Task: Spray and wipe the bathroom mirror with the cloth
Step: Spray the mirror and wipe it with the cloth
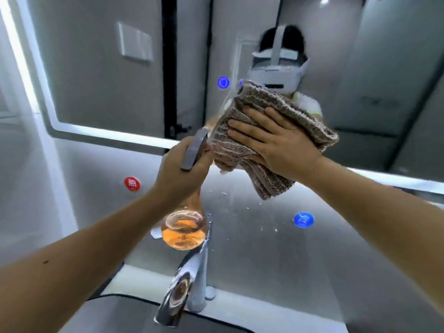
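right hand [276,143] pressing cloth [271,138] on mirror [96,80], seemingly flat

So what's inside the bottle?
Orange liquid fills the round bottom of the clear spray bottle. The left hand wraps its neck, so the inside there is hidden.

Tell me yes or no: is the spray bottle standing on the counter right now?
No, the left hand grips the spray bottle by its neck in the air above the faucet, with orange liquid in its base.
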A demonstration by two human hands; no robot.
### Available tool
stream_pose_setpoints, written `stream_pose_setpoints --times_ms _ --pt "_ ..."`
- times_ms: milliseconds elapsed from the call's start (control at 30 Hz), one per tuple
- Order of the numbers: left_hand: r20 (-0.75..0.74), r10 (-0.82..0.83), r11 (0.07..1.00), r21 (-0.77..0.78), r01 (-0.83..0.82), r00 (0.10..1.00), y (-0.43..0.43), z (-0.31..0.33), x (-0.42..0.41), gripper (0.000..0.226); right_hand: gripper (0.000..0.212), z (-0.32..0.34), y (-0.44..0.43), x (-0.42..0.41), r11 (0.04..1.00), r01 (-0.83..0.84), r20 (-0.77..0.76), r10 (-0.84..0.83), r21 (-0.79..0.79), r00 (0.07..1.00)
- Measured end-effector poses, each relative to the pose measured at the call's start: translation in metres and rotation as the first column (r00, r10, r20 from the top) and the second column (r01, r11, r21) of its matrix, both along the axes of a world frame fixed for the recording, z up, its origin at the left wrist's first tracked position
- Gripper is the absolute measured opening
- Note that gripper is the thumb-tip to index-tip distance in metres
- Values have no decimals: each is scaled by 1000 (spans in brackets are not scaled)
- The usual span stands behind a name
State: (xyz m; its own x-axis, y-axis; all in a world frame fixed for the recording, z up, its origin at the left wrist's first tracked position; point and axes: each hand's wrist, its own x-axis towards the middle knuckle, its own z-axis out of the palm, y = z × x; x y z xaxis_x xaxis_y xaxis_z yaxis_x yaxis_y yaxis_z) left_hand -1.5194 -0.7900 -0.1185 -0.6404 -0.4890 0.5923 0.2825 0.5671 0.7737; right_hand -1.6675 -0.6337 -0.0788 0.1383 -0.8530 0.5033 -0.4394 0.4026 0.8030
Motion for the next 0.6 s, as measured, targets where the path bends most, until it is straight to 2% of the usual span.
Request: stream_pose_setpoints --times_ms 100,200,300,367,433,500,600 --pt "2 -93 996 -6 93 996 56 7 -14 33 45 6 81 -8 995 91 42 -89 -38 995" --pt "26 -230 973 1 230 973 105 14 -17 35 47 2 162 -12 965 257 110 -250 -51 962" --pt "77 -330 944 40 328 941 139 22 -12 29 51 -14 229 -4 907 417 286 -385 -57 877" --pt "101 -353 934 89 345 930 155 31 -4 29 50 -25 253 11 871 485 430 -408 -81 805" --pt "126 -352 934 116 339 927 166 39 6 31 56 -30 259 31 842 523 638 -332 -131 694" --pt "148 -350 935 105 338 925 173 46 19 31 55 -27 255 54 799 569 844 -157 -196 512" --pt "159 -353 936 60 348 922 173 51 38 23 50 -19 243 83 702 633 919 80 -327 386"
